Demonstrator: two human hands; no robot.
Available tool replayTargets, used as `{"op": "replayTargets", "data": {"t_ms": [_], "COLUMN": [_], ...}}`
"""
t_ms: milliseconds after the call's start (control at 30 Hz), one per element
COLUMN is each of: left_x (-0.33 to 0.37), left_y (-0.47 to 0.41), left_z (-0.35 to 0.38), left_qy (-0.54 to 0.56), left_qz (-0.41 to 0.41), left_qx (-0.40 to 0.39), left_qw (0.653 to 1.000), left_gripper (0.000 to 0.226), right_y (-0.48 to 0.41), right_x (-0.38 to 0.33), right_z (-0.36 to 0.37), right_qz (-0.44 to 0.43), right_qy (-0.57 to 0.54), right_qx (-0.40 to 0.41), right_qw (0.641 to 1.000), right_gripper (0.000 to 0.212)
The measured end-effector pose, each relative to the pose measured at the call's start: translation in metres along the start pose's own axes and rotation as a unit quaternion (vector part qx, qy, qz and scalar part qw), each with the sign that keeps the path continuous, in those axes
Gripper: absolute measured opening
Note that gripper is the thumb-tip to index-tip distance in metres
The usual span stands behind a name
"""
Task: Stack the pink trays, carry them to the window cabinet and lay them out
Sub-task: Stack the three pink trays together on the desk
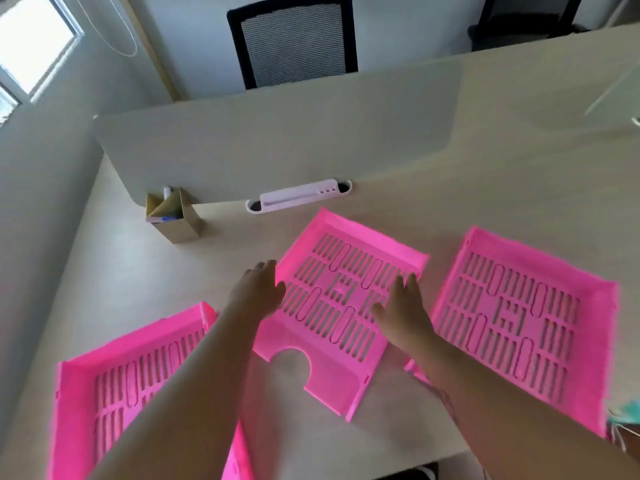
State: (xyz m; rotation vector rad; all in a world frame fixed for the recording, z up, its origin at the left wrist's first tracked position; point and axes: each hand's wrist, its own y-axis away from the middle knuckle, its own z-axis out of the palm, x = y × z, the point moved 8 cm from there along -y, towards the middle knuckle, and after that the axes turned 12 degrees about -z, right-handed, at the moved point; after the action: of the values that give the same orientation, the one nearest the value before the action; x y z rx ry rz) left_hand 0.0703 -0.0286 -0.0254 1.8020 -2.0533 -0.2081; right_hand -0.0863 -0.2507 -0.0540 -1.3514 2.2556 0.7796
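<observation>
Three pink slotted trays lie flat on the pale desk. The middle tray (343, 258) sits straight ahead, its cut-out front edge toward me. The left tray (114, 375) is near the desk's front left, partly under my left forearm. The right tray (526, 317) lies at the right. My left hand (258, 289) hovers at the middle tray's left rim, fingers apart, holding nothing. My right hand (403, 310) is spread over the middle tray's right side, palm down, gripping nothing.
A grey divider panel (277, 133) stands along the desk's back. A cardboard pen holder (176, 216) and a white cable tray (298, 195) sit at its foot. A black mesh chair (294, 39) is beyond it. A window (31, 46) is at the upper left.
</observation>
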Motion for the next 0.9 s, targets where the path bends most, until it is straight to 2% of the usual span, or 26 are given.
{"op": "replayTargets", "data": {"t_ms": [100,200,300,500,767,900], "left_x": [-0.012,-0.025,-0.039,-0.062,-0.080,-0.084], "left_y": [-0.006,-0.008,-0.007,0.021,0.074,0.085], "left_z": [0.012,0.018,0.018,0.018,0.039,0.046], "left_qy": [0.034,0.072,0.110,0.144,0.257,0.254], "left_qz": [-0.013,-0.031,-0.061,-0.107,-0.191,-0.223], "left_qx": [-0.008,0.009,0.019,-0.007,0.021,0.046], "left_qw": [0.999,0.997,0.992,0.984,0.947,0.940], "left_gripper": [0.045,0.041,0.032,0.023,0.012,0.011], "right_y": [0.018,0.032,0.031,0.007,-0.034,-0.033], "right_x": [0.015,0.028,0.029,0.013,0.012,0.017], "right_z": [0.020,0.037,0.034,0.005,0.010,0.020], "right_qz": [0.061,0.123,0.145,0.110,0.039,0.030], "right_qy": [-0.063,-0.098,-0.110,-0.144,-0.140,-0.131], "right_qx": [0.044,0.059,0.083,0.114,0.052,0.020], "right_qw": [0.995,0.986,0.980,0.977,0.988,0.991], "right_gripper": [0.084,0.079,0.075,0.061,0.059,0.060]}}
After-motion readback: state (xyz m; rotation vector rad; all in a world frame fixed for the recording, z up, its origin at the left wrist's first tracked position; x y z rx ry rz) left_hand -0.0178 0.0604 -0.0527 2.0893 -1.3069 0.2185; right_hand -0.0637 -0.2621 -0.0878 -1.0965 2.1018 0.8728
